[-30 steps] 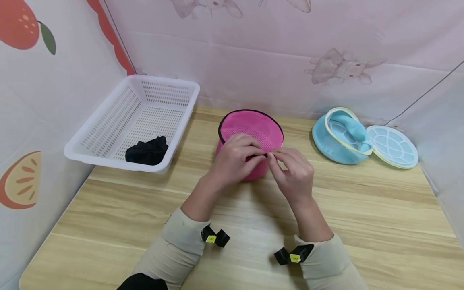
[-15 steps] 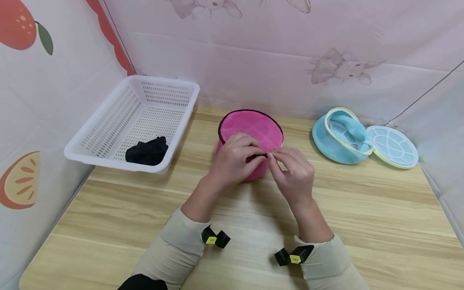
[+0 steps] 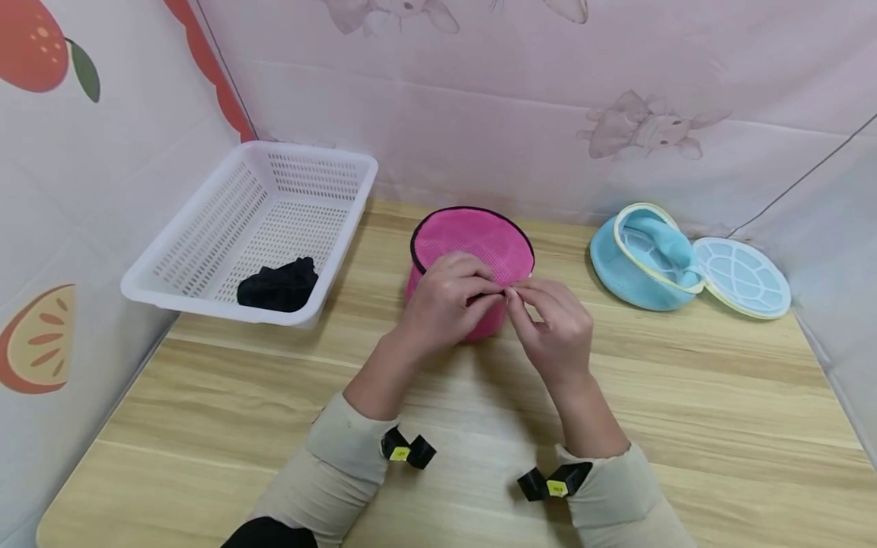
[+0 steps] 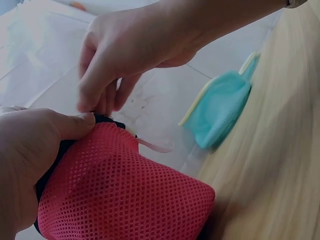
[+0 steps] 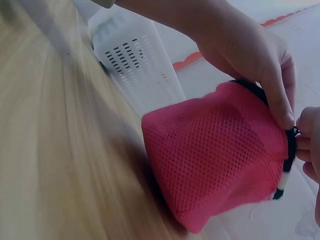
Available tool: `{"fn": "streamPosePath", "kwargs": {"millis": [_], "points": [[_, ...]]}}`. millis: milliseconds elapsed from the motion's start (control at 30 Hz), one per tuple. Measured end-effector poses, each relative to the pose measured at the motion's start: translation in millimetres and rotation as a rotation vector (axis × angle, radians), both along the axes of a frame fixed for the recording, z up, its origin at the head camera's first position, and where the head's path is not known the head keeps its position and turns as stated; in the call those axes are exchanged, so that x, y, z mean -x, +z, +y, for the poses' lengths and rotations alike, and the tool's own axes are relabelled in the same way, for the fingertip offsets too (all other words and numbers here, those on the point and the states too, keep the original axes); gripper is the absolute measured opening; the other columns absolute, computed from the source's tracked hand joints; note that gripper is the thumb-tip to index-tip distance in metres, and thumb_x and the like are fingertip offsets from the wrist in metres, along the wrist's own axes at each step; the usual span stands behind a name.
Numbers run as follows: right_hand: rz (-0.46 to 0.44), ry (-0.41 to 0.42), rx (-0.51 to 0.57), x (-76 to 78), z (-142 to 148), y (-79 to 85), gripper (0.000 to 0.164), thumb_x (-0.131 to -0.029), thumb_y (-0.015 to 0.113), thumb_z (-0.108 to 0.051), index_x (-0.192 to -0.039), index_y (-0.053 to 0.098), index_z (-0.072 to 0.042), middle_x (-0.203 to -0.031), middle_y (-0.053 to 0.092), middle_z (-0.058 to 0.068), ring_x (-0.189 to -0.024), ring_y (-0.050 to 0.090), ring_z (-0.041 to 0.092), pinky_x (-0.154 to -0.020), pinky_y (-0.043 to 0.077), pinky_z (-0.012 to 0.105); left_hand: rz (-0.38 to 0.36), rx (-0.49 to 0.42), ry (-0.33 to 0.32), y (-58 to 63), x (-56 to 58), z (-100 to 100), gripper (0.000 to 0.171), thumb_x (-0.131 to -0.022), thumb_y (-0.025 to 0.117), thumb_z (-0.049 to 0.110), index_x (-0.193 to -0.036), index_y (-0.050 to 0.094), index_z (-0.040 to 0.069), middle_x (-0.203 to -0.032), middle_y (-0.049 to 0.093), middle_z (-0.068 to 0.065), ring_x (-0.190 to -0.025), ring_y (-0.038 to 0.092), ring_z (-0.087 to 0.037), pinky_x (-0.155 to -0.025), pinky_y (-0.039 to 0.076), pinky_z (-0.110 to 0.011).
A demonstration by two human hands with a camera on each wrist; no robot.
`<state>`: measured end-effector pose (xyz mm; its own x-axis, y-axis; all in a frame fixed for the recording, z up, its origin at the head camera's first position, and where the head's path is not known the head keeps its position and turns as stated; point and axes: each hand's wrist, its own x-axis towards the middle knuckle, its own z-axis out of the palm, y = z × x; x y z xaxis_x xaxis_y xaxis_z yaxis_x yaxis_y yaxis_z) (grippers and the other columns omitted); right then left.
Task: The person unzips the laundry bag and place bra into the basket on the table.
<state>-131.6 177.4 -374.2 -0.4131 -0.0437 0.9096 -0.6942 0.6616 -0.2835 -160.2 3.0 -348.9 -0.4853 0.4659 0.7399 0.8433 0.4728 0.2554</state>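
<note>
A pink mesh laundry bag [image 3: 488, 245] with black zipper trim stands upright at the middle of the table, its round top tilted toward the far wall. My left hand [image 3: 447, 303] grips the black-trimmed rim at the front, thumb over the edge in the left wrist view. Close against it, my right hand [image 3: 556, 326] pinches the same trim; a tiny dark zipper pull [image 5: 296, 131] shows between the two hands in the right wrist view. Fingertips hide most of the pull. A pale loop [image 4: 156, 145] sticks out from the bag's rim.
At the left a white perforated basket [image 3: 336, 283] holds a bunched black cloth [image 3: 278, 286]. A blue mesh bag [image 3: 620, 278] with cream trim lies to the right, its round lid [image 3: 743, 276] folded out beside it. Fabric-covered walls [image 3: 479, 137] border the wooden table [image 3: 240, 426].
The pink bag's rim shifts very slightly to the left. Both hands keep nearly the same place and hold.
</note>
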Motion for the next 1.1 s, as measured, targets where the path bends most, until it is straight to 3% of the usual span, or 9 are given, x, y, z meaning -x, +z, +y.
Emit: {"fn": "streamPosePath", "kwargs": {"millis": [367,800,1100], "points": [[-0.02,-0.018,0.028,2.5,5,-0.3,0.013,-0.084,0.073,-0.007,-0.084,0.076,0.005,-0.083,0.074,0.014,-0.077,0.07,0.029,-0.075,0.057,0.039,-0.032,-0.021,0.008,2.0,0.2,-5,0.009,-0.081,0.081,0.015,-0.082,0.079,0.006,-0.086,0.071,-0.002,-0.089,0.061,-0.017,-0.086,0.048,-0.028],[0.018,0.001,-0.037,-4.7,-8,1.1,0.013,-0.085,0.072,-0.007,-0.083,0.076,0.005,-0.083,0.074,0.013,-0.078,0.069,0.028,-0.076,0.058,0.039,0.028,0.058,0.028,-0.5,-2.4,4,0.007,-0.084,0.072,0.008,-0.086,0.078,0.005,-0.09,0.07,-0.002,-0.093,0.061,-0.018,-0.091,0.048,-0.03],[0.009,0.02,-0.004,-0.4,-3,-0.9,0.012,-0.083,0.075,-0.007,-0.082,0.076,0.005,-0.083,0.074,0.014,-0.077,0.07,0.028,-0.075,0.058,0.039,0.02,0.04,0.026,-0.8,-1.2,1,0.009,-0.083,0.079,0.014,-0.087,0.08,0.006,-0.087,0.071,-0.002,-0.091,0.062,-0.017,-0.092,0.048,-0.029]]}}
